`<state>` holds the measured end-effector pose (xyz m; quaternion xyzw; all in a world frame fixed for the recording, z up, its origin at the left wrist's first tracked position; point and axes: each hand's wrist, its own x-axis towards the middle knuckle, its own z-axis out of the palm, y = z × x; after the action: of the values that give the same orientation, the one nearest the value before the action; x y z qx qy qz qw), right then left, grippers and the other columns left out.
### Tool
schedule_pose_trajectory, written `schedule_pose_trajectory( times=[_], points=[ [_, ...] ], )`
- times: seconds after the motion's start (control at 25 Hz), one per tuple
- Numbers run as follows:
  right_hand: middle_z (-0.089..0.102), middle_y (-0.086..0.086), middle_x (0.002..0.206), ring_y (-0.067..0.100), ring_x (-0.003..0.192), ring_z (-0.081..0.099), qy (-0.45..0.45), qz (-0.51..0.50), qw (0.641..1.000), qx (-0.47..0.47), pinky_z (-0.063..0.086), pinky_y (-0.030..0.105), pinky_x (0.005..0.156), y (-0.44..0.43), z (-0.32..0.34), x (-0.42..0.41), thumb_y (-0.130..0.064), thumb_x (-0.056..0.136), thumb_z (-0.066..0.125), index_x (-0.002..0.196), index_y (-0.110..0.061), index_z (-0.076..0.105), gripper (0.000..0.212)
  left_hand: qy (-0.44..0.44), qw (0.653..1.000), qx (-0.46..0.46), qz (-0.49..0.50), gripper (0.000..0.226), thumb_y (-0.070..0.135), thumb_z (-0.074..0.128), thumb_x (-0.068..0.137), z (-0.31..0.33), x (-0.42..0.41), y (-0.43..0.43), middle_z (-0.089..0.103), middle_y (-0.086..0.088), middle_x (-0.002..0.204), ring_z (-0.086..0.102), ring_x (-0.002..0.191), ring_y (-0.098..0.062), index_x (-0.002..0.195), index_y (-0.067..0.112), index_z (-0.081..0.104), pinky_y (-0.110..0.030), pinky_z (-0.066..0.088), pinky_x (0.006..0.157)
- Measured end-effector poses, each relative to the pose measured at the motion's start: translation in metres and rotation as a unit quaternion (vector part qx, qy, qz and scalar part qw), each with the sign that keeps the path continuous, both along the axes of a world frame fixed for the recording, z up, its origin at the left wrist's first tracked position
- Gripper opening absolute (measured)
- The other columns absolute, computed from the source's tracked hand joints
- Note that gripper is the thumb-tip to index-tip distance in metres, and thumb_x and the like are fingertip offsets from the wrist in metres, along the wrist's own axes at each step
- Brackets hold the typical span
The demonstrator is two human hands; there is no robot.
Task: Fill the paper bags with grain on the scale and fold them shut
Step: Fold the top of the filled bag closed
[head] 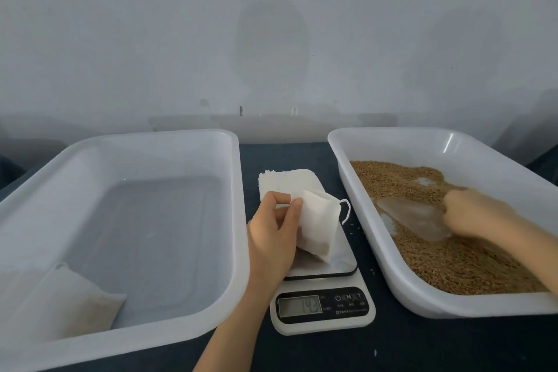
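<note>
My left hand (273,238) pinches a small white drawstring bag (317,225) by its upper left edge and holds it over the platform of the kitchen scale (323,308). The scale's display is lit. My right hand (477,214) grips the handle of a clear plastic scoop (413,217) that lies in the brown grain (453,263) inside the right white tray (377,238). A stack of empty white bags (287,180) lies behind the scale.
A large white tray (238,220) on the left holds one filled bag (66,302) in its near left corner. The trays and scale stand on a dark cloth (283,154) against a pale wall. A few grains lie loose beside the scale.
</note>
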<state>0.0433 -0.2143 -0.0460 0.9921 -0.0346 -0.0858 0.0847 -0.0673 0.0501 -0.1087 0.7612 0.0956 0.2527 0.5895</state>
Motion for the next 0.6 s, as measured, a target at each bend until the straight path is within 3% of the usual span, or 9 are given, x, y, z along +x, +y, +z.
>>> schedule_pose_trajectory(
  times=[0.12, 0.2, 0.28, 0.36, 0.48, 0.6],
  points=[
    [0.064, -0.003, 0.091, 0.013, 0.078, 0.059, -0.075, 0.079, 0.994, -0.024, 0.046, 0.028, 0.071, 0.009, 0.005, -0.002, -0.035, 0.095, 0.047, 0.107, -0.020, 0.064, 0.026, -0.025, 1.000, -0.006, -0.004, 0.013, 0.033, 0.055, 0.093, 0.002, -0.001, -0.004, 0.067, 0.016, 0.072, 0.061, 0.063, 0.000, 0.080, 0.031, 0.052, -0.013, 0.046, 0.055],
    [0.062, -0.016, 0.109, 0.004, 0.086, 0.061, -0.137, 0.187, 0.958, 0.170, 0.047, 0.021, 0.078, 0.028, 0.016, -0.016, -0.051, 0.089, 0.048, 0.120, -0.031, 0.058, 0.038, -0.035, 0.999, -0.002, 0.001, 0.012, 0.032, 0.056, 0.093, 0.004, -0.001, -0.007, 0.067, 0.020, 0.076, 0.063, 0.069, 0.001, 0.081, 0.031, 0.052, -0.009, 0.046, 0.056],
    [0.057, -0.034, 0.104, -0.015, 0.086, 0.056, -0.089, 0.272, 0.891, 0.353, 0.041, 0.006, 0.069, 0.061, 0.031, -0.044, -0.061, 0.076, 0.056, 0.118, -0.046, 0.054, 0.045, -0.044, 0.999, 0.008, 0.011, 0.011, 0.034, 0.055, 0.092, 0.005, -0.002, -0.009, 0.066, 0.025, 0.080, 0.063, 0.075, 0.004, 0.082, 0.031, 0.051, -0.007, 0.046, 0.057],
    [0.062, -0.027, 0.092, -0.014, 0.083, 0.055, -0.056, 0.311, 0.868, 0.382, 0.040, 0.009, 0.062, 0.088, 0.028, -0.057, -0.057, 0.073, 0.065, 0.109, -0.047, 0.057, 0.039, -0.056, 0.998, 0.004, 0.018, 0.008, 0.036, 0.055, 0.091, 0.004, -0.002, -0.009, 0.067, 0.022, 0.080, 0.065, 0.075, 0.001, 0.085, 0.031, 0.052, -0.009, 0.048, 0.057],
    [0.066, -0.008, 0.070, 0.005, 0.064, 0.058, -0.103, 0.297, 0.854, 0.415, 0.041, 0.015, 0.058, 0.108, 0.018, -0.056, -0.036, 0.081, 0.069, 0.085, -0.028, 0.070, 0.008, -0.038, 0.999, 0.013, 0.032, 0.012, 0.046, 0.050, 0.089, 0.000, -0.005, -0.005, 0.067, 0.017, 0.084, 0.066, 0.081, -0.004, 0.090, 0.034, 0.051, -0.016, 0.053, 0.064],
    [0.065, -0.004, 0.068, 0.003, 0.054, 0.052, -0.103, 0.286, 0.849, 0.433, 0.039, 0.012, 0.058, 0.111, 0.007, -0.052, -0.029, 0.084, 0.068, 0.083, -0.023, 0.071, 0.006, -0.022, 0.999, 0.023, 0.035, 0.007, 0.043, 0.048, 0.093, -0.006, -0.007, -0.001, 0.065, 0.020, 0.084, 0.063, 0.082, 0.002, 0.090, 0.037, 0.050, -0.017, 0.052, 0.067]
  ],
)
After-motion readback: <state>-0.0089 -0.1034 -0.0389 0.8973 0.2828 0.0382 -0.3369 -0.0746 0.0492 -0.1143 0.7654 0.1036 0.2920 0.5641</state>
